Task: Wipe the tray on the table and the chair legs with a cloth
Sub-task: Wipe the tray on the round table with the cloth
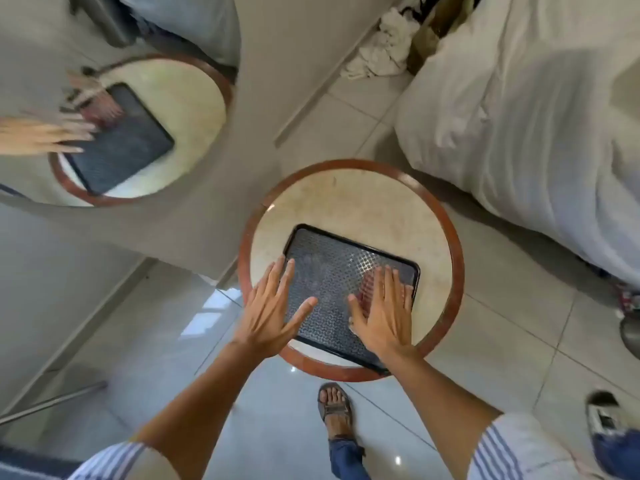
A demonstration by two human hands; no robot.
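Note:
A black tray (332, 268) with a textured bottom lies on a small round table (360, 202) with a pale top and a brown wooden rim. My left hand (273, 310) rests flat on the tray's left edge, fingers spread, holding nothing. My right hand (384, 313) presses flat on a reddish cloth (367, 287) on the right part of the tray. Most of the cloth is hidden under the palm. I see no chair in this view.
A wall mirror (194, 109) at the left reflects the table, tray and hands. A bed with white bedding (519, 133) stands at the right. Crumpled white fabric (384, 46) lies at the back. My sandalled foot (334, 410) stands on the tiled floor near the table.

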